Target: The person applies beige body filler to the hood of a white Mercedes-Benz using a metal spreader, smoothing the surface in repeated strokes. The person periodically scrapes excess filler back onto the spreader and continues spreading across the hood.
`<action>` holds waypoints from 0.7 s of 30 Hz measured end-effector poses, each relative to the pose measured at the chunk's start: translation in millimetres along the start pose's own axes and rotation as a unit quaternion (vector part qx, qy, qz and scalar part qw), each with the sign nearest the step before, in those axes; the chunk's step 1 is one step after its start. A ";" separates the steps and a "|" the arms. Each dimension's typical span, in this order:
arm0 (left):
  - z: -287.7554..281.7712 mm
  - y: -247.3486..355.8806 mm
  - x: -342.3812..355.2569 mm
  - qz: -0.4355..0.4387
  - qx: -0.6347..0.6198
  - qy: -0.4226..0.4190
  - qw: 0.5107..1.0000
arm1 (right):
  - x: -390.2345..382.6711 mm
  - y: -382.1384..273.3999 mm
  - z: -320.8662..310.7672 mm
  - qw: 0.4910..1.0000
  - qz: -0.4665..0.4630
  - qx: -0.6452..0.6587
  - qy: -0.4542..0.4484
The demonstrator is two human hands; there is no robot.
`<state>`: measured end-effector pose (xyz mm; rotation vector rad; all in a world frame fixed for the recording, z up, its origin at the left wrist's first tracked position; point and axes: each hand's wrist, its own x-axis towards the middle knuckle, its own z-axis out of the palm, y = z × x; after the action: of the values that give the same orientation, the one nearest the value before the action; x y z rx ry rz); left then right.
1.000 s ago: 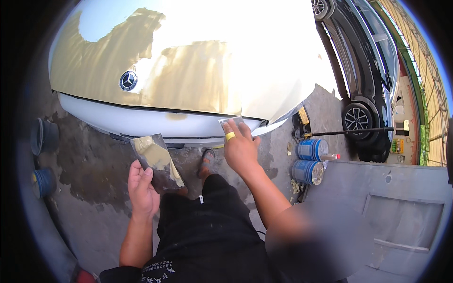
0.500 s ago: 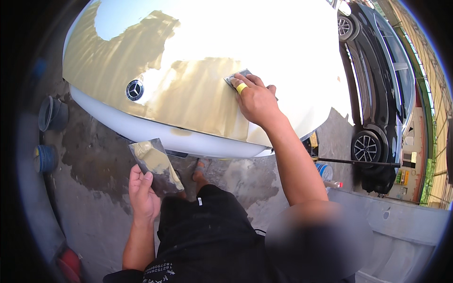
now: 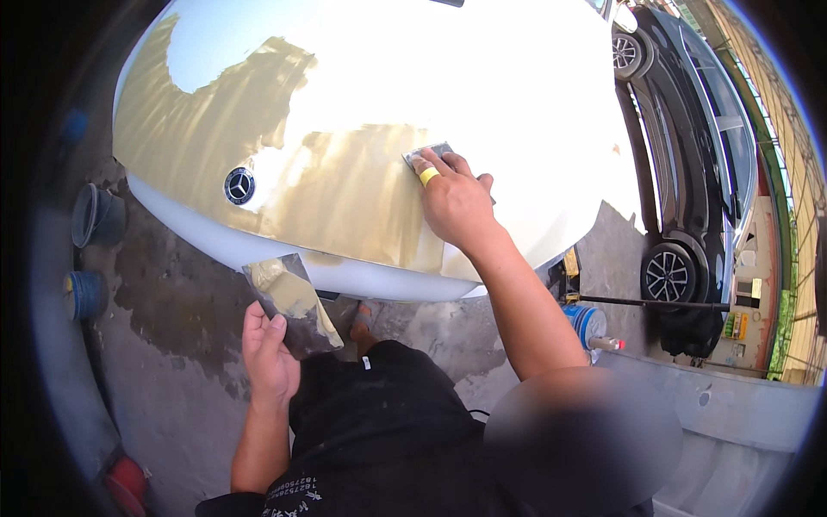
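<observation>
White car hood point(image 3: 517, 103), coated with tan filler. Below it, concrete floor point(image 3: 172, 379). Right hand point(image 3: 455, 203) closed on a grey spreader point(image 3: 428, 153), pressed flat to the hood. Left hand point(image 3: 269, 355) gripping a filler-smeared metal board point(image 3: 289, 302), low beside the bumper.

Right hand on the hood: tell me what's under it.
Under the right hand a grey spreader blade pokes out at the fingertips, pressed to the putty-coated car hood. The palm hides the rest.

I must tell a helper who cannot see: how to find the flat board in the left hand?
Start at the white car panel. Just below its near edge, the left hand holds a flat board, the only putty-smeared plate there.
</observation>
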<state>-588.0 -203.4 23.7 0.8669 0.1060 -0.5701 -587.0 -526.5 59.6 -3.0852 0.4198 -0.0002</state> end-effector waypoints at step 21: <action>19.3 36.5 72.9 -0.010 0.029 -0.133 0.991 | -117.8 -157.7 -38.1 0.990 0.006 0.117 0.072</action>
<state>-510.2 -230.6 38.7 0.8393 -0.1456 -0.7059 -658.6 -344.2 102.5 -2.8594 0.4113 -0.2540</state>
